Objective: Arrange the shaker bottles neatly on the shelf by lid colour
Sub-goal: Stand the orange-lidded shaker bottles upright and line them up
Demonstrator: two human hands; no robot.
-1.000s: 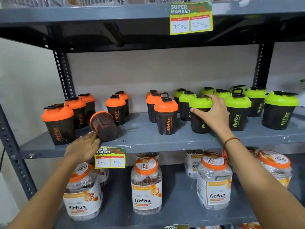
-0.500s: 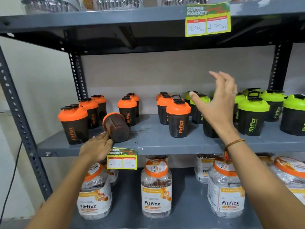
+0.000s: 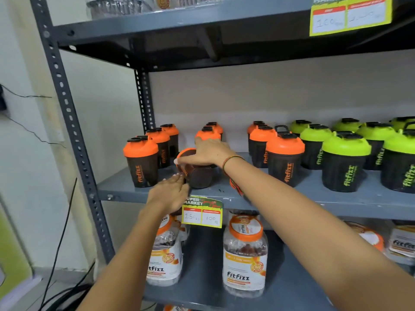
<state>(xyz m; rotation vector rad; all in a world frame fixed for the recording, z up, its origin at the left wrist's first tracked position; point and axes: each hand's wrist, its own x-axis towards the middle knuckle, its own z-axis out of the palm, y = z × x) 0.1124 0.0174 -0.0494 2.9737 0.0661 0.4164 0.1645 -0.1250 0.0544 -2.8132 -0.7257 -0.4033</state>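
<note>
On the grey middle shelf (image 3: 292, 196) a dark shaker bottle with an orange lid (image 3: 197, 176) lies on its side. My right hand (image 3: 211, 152) rests over its top, fingers curled around the lid end. My left hand (image 3: 168, 194) touches its near side from below, fingers apart. Several upright orange-lidded bottles stand at the left and middle, one at the front left (image 3: 141, 162) and one at the front middle (image 3: 284, 160). Several green-lidded bottles (image 3: 344, 162) fill the right side.
A yellow price tag (image 3: 202, 213) hangs on the shelf's front edge under my hands. Clear jars with orange lids (image 3: 244, 259) stand on the lower shelf. The shelf's upright post (image 3: 67, 122) runs down the left, with cables along the wall beside it.
My right hand has left the green-lidded bottles and swung left onto the tipped orange bottle. The view has shifted left. My left hand stays against that bottle.
</note>
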